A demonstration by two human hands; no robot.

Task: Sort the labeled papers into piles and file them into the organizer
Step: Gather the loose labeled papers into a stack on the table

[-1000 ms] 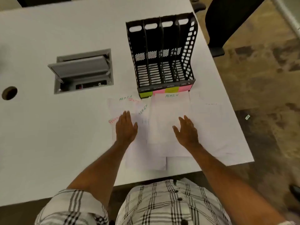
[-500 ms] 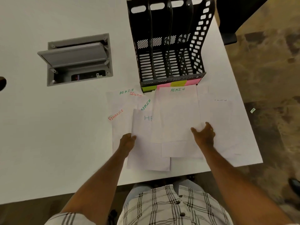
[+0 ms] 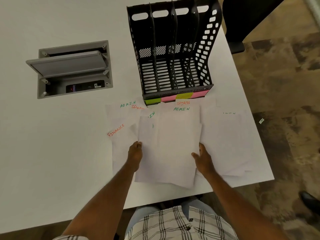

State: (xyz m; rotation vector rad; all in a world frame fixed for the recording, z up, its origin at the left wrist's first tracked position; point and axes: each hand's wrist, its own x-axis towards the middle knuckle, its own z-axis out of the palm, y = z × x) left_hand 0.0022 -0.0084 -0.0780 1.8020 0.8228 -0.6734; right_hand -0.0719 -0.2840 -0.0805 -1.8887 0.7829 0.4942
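Observation:
White labeled papers lie overlapped on the white table (image 3: 52, 153) in front of a black four-slot organizer (image 3: 173, 54) with green, pink and yellow sticky tags on its front lip. My left hand (image 3: 135, 156) grips the left edge of a middle stack of papers (image 3: 171, 144), and my right hand (image 3: 203, 160) grips its right edge. The top sheet reads ADMIN. A FINANCE sheet (image 3: 119, 135) lies to the left. More sheets (image 3: 228, 141) lie to the right, one faintly marked ADMIN. A SPORTS sheet (image 3: 183, 103) peeks out by the organizer.
A grey flip-up cable box (image 3: 72, 68) is set into the table, left of the organizer. The table's right edge and front edge are close to the papers. A dark chair (image 3: 242, 23) stands beyond the right corner. A shoe (image 3: 310, 200) is on the floor.
Both hands slid from flat on top of the papers to the sides of the middle stack and closed on its edges, bunching the sheets together. The camera moved closer.

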